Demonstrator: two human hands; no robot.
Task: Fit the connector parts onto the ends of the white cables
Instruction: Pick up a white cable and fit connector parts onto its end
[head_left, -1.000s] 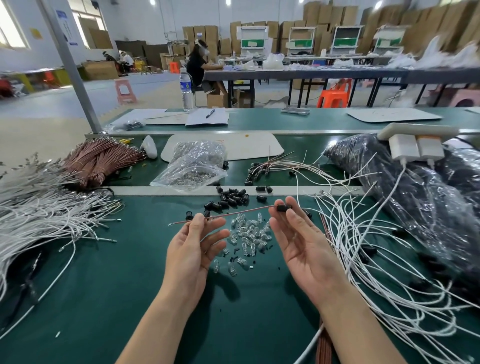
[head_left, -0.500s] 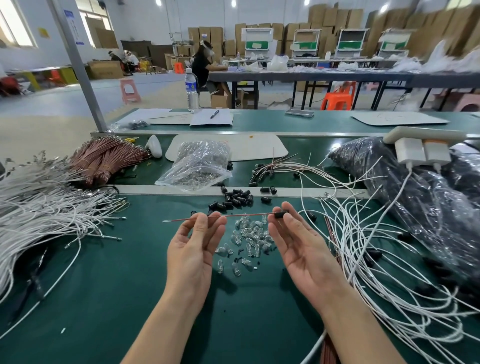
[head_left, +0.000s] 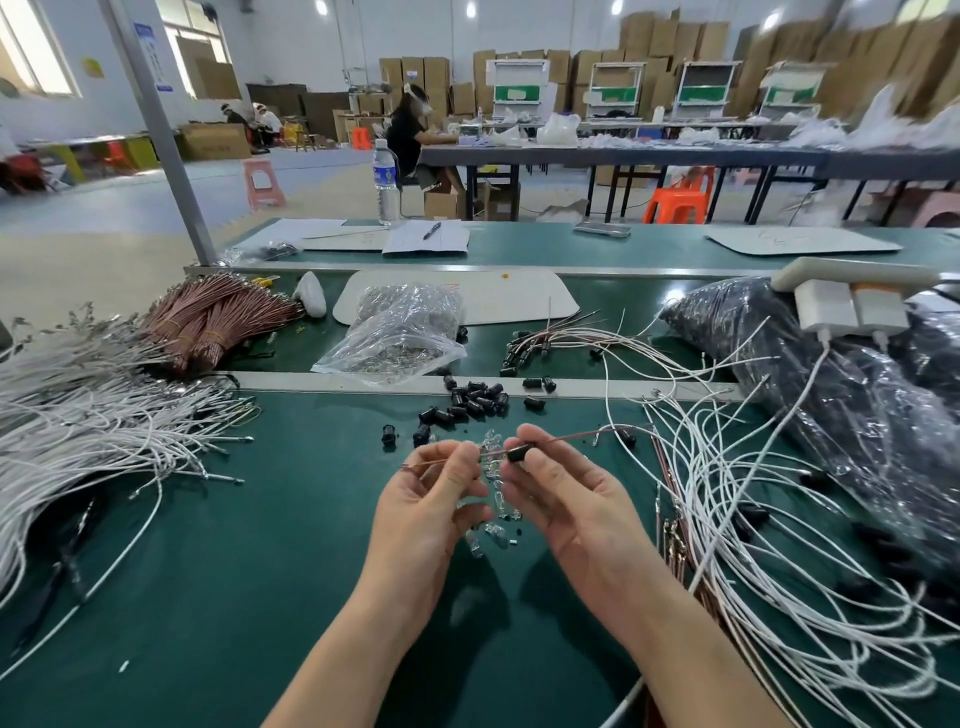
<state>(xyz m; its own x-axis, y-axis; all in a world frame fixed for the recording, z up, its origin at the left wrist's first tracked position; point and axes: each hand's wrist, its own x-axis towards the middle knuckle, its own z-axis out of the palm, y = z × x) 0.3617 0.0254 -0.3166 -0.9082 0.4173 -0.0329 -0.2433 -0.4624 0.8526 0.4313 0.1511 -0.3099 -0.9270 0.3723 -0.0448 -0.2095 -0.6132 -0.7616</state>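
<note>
Working over the green bench mat (head_left: 234, 571) in a hall stacked with cartons (head_left: 675, 36). Pinching a black connector shell (head_left: 519, 453) at the tips of the right hand (head_left: 571, 504), thumb and forefinger curled around it, palm facing upward. Gripping a thin reddish wire (head_left: 569, 438) just left of the shell with the left hand (head_left: 436, 504), fingertips closed on it, letting a short tail poke out farther left. Apparently sliding the shell along that wire rather than along a white one. Seemingly mid-fit, though not showing clearly enough to tell how far seated. Holding both raised above the mat, directly over a scatter of clear parts (head_left: 493, 530).

Doing this step well, by my judgement, meaning:
- keeping the wire straight and taut between the two pinches
- staying close to the shell with the left pinch to guard against buckling
- pushing along the wire's line, not across it
- seating the wire's end fully before letting go

Leaving loose black shells (head_left: 475, 402) lying just beyond the held shell, and a clear bag (head_left: 400, 332) farther beyond. Leaving the white cables (head_left: 727, 519) ungripped, spreading near the shell's right side, and a second white heap (head_left: 93, 431) well apart to its left.
</note>
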